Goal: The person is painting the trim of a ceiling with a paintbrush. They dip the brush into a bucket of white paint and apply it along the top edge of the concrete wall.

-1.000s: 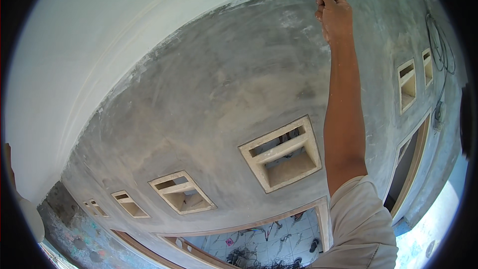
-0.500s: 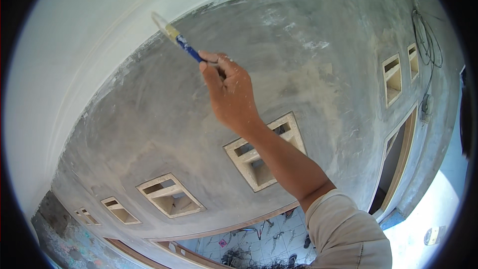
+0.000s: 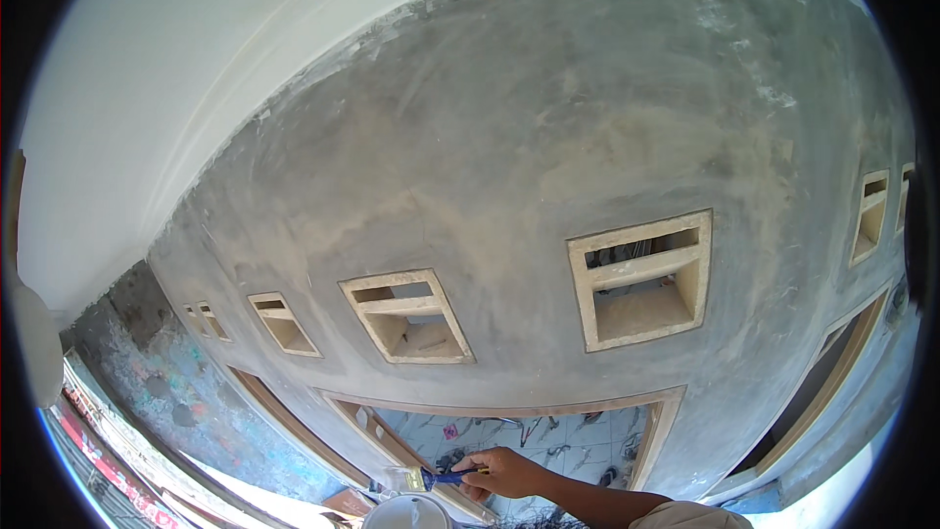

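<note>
My right hand (image 3: 504,475) is low in the picture, its fingers closed around the blue handle of a paintbrush (image 3: 436,478). The brush lies nearly level, its pale bristles pointing left. Just below the bristles is the top of a white bucket (image 3: 406,513), cut off by the lower edge; its contents cannot be made out. Whether the bristles touch the bucket is unclear. Above stretches a grey plastered wall (image 3: 470,157), meeting a white ceiling (image 3: 196,69) along a curved-looking line. My left hand is out of the picture.
Cream-framed vent openings (image 3: 641,328) sit in the wall in a row. Beneath them a wooden door frame (image 3: 509,406) opens onto a tiled floor (image 3: 587,436) with scattered things. A blotchy blue wall (image 3: 196,421) stands at the left. A pale rounded shape (image 3: 37,343) hugs the left edge.
My right hand has come down from the wall's upper edge to the bucket, still gripping the paintbrush. The view has shifted, bringing the bucket and more of the left side in.
</note>
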Demonstrator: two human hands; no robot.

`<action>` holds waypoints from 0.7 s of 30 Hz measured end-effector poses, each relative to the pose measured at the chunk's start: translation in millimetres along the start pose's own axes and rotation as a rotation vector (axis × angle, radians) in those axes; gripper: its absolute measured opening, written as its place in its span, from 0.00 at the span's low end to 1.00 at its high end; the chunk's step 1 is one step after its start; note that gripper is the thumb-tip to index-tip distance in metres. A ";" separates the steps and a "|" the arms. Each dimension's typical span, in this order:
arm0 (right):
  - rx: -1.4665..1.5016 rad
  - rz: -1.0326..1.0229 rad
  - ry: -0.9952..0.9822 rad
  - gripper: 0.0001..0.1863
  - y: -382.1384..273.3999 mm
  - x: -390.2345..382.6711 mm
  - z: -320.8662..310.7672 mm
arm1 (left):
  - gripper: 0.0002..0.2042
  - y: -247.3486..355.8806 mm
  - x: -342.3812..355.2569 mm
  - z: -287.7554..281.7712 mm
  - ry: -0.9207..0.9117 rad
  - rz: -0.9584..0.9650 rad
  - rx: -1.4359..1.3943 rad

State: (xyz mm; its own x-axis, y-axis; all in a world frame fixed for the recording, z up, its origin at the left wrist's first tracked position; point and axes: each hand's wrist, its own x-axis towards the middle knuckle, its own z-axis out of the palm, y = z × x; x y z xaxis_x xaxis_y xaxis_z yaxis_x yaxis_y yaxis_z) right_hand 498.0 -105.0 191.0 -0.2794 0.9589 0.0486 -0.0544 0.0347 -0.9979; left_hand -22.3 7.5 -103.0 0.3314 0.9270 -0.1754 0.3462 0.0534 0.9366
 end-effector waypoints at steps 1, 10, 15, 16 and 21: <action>-0.054 0.062 -0.034 0.17 -2.7 -0.4 0.4 | 0.17 33.0 4.9 14.3 -0.016 -0.068 -0.107; -0.283 -0.014 0.132 0.16 25.5 10.9 31.8 | 0.24 136.5 -1.1 17.6 0.057 -0.275 -0.258; 0.115 -0.139 0.437 0.14 75.2 38.3 46.7 | 0.26 127.0 19.0 3.1 0.017 -0.263 -0.226; 0.158 -0.143 0.454 0.11 84.5 45.1 45.3 | 0.25 134.0 23.9 6.2 -0.001 -0.247 -0.243; 0.494 0.050 0.568 0.12 107.3 70.5 62.8 | 0.24 103.6 43.6 -11.0 -0.009 -0.257 -0.128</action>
State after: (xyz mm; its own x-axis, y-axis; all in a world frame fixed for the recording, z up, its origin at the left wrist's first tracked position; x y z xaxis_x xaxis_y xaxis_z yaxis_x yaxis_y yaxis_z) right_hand 412.3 -51.3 90.0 0.2374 0.9583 -0.1593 -0.5160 -0.0145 -0.8565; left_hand 18.3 57.6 -10.2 0.2555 0.8736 -0.4143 0.3069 0.3330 0.8916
